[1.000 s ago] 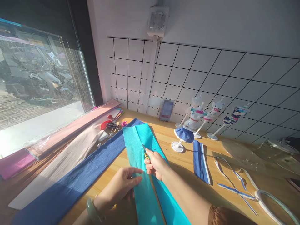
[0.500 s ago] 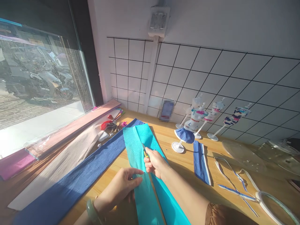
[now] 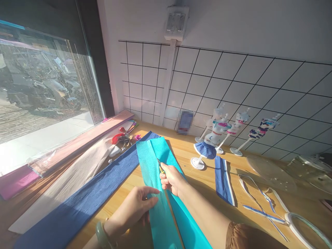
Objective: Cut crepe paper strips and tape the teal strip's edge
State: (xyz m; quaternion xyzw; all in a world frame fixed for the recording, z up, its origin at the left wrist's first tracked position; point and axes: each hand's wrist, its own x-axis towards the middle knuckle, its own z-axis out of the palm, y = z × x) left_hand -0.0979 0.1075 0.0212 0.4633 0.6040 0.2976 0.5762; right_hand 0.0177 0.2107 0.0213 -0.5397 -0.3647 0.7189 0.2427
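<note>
A long strip of turquoise crepe paper [image 3: 166, 148] lies on the wooden table, with a slit running from the scissors down toward me. My right hand [image 3: 172, 180] is closed round small scissors [image 3: 161, 168] with yellow handles; their dark blades point away from me into the paper. At the paper's left edge, my left hand [image 3: 136, 205] has its thumb and forefinger on top. Its other fingers curl below the edge, partly hidden in shadow. A green bangle [image 3: 102, 235] circles the left wrist.
Blue crepe paper [image 3: 85, 193] and a pale strip [image 3: 62, 186] lie left, near keys [image 3: 127, 138]. Small dress forms stand at right, one wearing a blue skirt [image 3: 205, 150]. A blue piece [image 3: 223, 180], ribbons [image 3: 261, 216] and a tape roll [image 3: 287, 218] lie further right.
Almost nothing differs. The view has shifted very slightly; both hands, the scissors and the turquoise paper keep nearly the same places.
</note>
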